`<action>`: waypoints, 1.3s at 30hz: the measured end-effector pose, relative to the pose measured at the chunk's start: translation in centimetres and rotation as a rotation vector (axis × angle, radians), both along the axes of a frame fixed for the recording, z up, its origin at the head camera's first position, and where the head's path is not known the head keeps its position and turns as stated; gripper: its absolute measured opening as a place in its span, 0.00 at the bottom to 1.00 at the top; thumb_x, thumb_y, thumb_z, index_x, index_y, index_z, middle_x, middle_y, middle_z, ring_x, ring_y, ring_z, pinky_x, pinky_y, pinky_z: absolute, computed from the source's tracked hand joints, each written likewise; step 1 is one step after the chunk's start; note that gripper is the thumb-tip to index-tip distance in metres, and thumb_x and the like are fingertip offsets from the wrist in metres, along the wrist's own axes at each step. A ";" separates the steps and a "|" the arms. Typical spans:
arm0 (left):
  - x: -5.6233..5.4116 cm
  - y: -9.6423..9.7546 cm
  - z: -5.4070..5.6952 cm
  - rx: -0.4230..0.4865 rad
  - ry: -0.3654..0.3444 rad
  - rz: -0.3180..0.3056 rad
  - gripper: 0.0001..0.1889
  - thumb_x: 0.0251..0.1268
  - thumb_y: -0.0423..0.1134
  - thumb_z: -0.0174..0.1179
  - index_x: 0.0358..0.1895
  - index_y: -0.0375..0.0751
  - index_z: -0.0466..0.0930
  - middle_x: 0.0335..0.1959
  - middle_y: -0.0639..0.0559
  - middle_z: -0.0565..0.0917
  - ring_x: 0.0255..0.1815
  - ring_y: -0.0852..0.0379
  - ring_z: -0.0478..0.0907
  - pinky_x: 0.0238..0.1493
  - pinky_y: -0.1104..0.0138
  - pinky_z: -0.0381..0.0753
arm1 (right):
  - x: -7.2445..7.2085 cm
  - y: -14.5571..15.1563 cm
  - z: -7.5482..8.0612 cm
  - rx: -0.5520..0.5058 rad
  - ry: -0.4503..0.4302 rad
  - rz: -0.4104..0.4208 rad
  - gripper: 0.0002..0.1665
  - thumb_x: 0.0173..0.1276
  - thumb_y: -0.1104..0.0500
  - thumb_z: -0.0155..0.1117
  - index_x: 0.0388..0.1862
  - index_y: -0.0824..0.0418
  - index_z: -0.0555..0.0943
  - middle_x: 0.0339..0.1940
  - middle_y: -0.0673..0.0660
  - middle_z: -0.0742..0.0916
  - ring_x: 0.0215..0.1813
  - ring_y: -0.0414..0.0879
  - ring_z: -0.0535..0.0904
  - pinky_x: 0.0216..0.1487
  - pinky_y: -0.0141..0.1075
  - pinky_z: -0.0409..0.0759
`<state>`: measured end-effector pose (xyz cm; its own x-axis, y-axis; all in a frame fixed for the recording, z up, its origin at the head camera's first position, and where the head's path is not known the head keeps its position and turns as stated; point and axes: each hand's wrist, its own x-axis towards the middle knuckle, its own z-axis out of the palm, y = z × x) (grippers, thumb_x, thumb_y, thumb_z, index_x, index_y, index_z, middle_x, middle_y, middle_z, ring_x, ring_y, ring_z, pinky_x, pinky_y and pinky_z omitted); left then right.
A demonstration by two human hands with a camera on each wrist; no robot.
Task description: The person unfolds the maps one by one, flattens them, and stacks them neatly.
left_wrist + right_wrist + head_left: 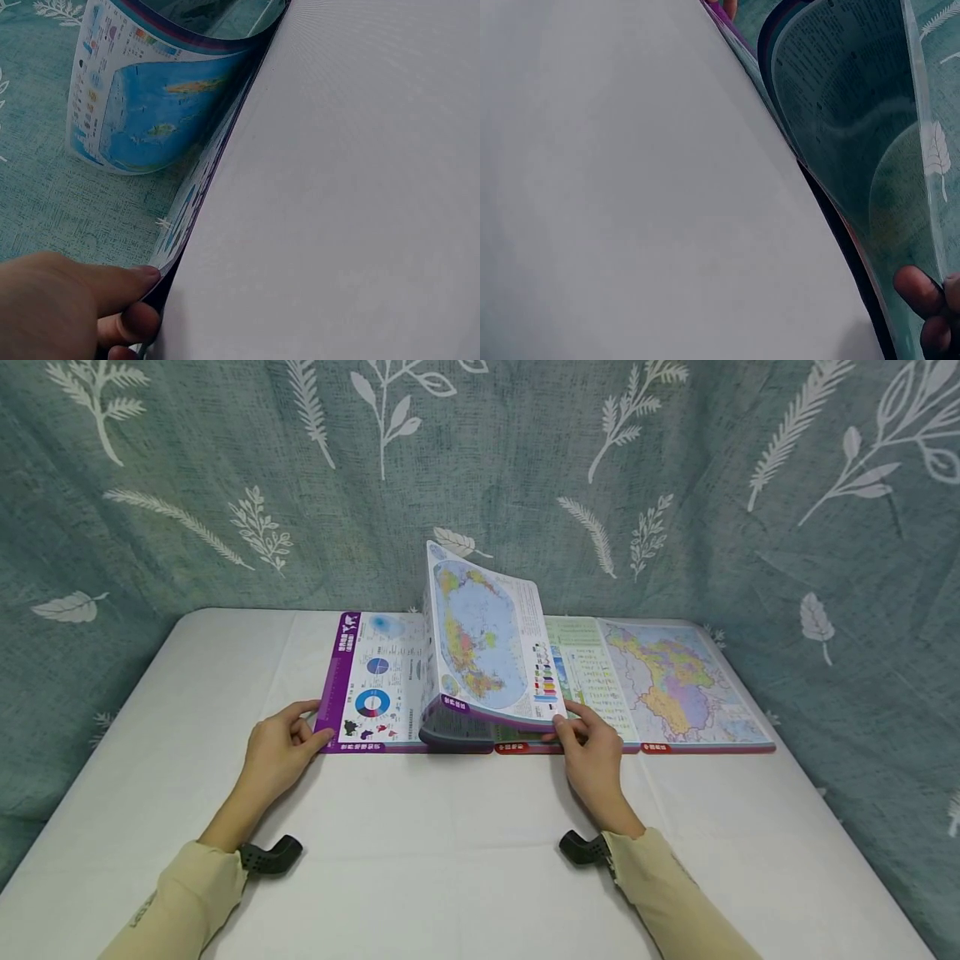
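Note:
A glossy fold-out map with a purple left border (337, 681) lies near the far edge of the table. My left hand (281, 745) pinches its lower left edge, thumb on top and fingers beneath, as the left wrist view shows too. One panel, printed with a world map (483, 639), is raised and bent over the middle. My right hand (592, 752) pinches that panel by its lower right corner. In the right wrist view the fingertips (917, 289) are at the raised sheet's edge, its curved back (840, 97) turned toward the camera.
Right of the raised panel lie flat red-labelled panels, one with a coloured map of China (678, 681). A white cloth (450, 877) covers the table. Behind it hangs a green curtain (510, 460) with white leaf prints. A black curved device (272, 857) sits at each wrist.

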<state>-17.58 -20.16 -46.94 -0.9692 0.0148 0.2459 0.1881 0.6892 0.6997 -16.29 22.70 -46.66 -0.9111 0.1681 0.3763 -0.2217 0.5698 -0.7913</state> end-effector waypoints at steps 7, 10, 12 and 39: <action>-0.1 -0.1 -0.1 0.004 0.005 -0.006 0.24 0.69 0.34 0.70 0.64 0.28 0.79 0.18 0.52 0.76 0.20 0.58 0.67 0.36 0.63 0.63 | -0.1 1.1 -0.1 0.021 -0.007 -0.035 0.20 0.79 0.59 0.65 0.65 0.66 0.82 0.31 0.59 0.93 0.43 0.54 0.90 0.42 0.23 0.70; -0.1 -0.1 -0.1 0.008 0.007 -0.008 0.24 0.68 0.34 0.70 0.64 0.28 0.79 0.18 0.52 0.76 0.20 0.59 0.68 0.36 0.63 0.63 | -0.1 1.7 -0.2 0.021 -0.011 -0.051 0.20 0.79 0.59 0.65 0.65 0.64 0.82 0.30 0.58 0.93 0.42 0.55 0.90 0.44 0.23 0.70; 0.0 0.0 -0.1 0.008 0.006 -0.007 0.24 0.68 0.34 0.70 0.64 0.28 0.79 0.19 0.52 0.76 0.21 0.58 0.68 0.36 0.63 0.63 | -0.1 2.1 -0.3 0.019 -0.009 -0.060 0.20 0.79 0.58 0.65 0.65 0.63 0.83 0.30 0.58 0.93 0.42 0.54 0.89 0.44 0.24 0.70; 0.2 0.1 0.1 -0.003 -0.002 0.007 0.24 0.69 0.34 0.70 0.65 0.28 0.79 0.19 0.52 0.76 0.22 0.56 0.68 0.33 0.65 0.64 | 0.3 7.2 -0.1 0.106 -0.047 -0.210 0.19 0.79 0.58 0.64 0.63 0.64 0.84 0.36 0.63 0.93 0.22 0.34 0.67 0.26 0.30 0.61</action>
<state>-17.36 -20.07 -46.79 -0.9697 0.0085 0.2443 0.1819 0.6930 0.6977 -15.98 29.95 -46.74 -0.8772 0.3176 0.3601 -0.0538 0.6803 -0.7310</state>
